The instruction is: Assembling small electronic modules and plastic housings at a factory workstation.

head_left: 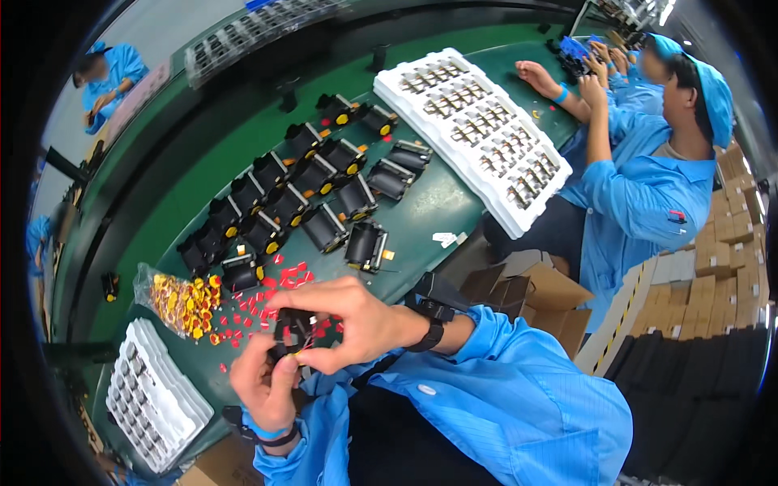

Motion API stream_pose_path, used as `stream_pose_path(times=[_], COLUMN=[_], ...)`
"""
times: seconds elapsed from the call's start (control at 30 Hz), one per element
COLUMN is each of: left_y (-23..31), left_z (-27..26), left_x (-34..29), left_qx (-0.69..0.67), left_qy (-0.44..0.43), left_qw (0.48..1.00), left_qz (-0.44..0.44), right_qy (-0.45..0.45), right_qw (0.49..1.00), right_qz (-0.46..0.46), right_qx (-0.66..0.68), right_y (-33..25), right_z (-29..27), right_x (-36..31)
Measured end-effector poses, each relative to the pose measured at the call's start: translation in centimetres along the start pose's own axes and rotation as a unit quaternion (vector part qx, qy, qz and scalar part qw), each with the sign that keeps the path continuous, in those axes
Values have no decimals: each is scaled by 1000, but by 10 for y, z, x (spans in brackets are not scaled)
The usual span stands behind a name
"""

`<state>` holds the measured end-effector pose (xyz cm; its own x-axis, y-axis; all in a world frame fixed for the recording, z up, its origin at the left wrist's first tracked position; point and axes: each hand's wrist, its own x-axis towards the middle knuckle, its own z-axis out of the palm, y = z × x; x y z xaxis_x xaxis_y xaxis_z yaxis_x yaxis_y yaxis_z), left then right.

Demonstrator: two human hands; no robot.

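Observation:
Close in front of me, my left hand (266, 382) and my right hand (352, 324) hold a small black plastic part (292, 330) between them. Thin red wires show at its lower right side. My right thumb and fingers span the part from above and the right, while my left fingers pinch it from below. Just beyond my hands, small red pieces (288, 279) lie scattered on the green bench. Left of them, a clear plastic bag (148, 283) spills round yellow-and-red pieces (185, 304).
Several black housings with yellow discs (312, 174) stand in rows on the bench (433, 202). A white tray of metal parts (466, 134) lies at the far right, beside a co-worker in blue (648, 194). Stacked white trays (154, 397) sit at left. An open cardboard box (527, 296) stands right.

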<state>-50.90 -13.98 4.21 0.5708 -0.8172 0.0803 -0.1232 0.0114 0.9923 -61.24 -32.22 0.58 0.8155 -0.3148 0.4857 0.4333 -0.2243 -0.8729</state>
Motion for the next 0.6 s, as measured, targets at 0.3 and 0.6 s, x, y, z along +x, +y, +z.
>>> stream_pose_path(times=[0.3,0.6], left_y=[-39,-80], left_z=[-16,-7], left_x=[20,-4], left_qx=[147,386], left_qy=[-186,-36], left_qw=[968,919], left_qz=[86,68], right_qy=[-146,-153], right_qw=[966,953], right_qz=[83,33], right_qx=[-197,-259], right_y=[-6,23], right_z=[-21,22], right_x=[-6,3])
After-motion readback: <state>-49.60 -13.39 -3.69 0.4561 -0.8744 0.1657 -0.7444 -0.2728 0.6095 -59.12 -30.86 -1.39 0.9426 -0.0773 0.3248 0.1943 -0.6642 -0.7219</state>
